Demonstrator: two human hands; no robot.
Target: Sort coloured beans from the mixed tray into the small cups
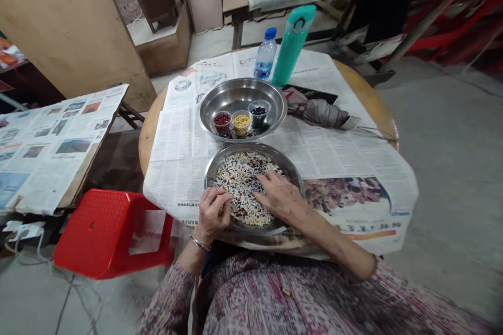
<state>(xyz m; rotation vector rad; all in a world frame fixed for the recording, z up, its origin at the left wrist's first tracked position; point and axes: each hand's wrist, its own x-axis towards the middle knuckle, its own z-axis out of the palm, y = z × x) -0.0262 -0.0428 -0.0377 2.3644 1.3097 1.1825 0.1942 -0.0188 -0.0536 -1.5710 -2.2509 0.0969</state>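
Left hand (214,209): curling at the steel basin (294,168); whether it's grasping anything, I can't tell.
Right hand (281,198): spreading unclenched in the rice-and-bean mix (241,180).

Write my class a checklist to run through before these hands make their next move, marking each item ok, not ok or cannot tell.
1. Front bowl resting on the table's newspaper: ok.
2. Right hand in the mix, thumb and forefinger apart: ok.
3. Left hand has a piece in its grip: cannot tell; the curled fingers hide it.
4. Red cup, yellow cup and black cup upright in the back bowl: ok.
5. Back bowl free of loose pieces: not ok; dark pieces lie beside the cups.
6. Water bottle capped: ok.
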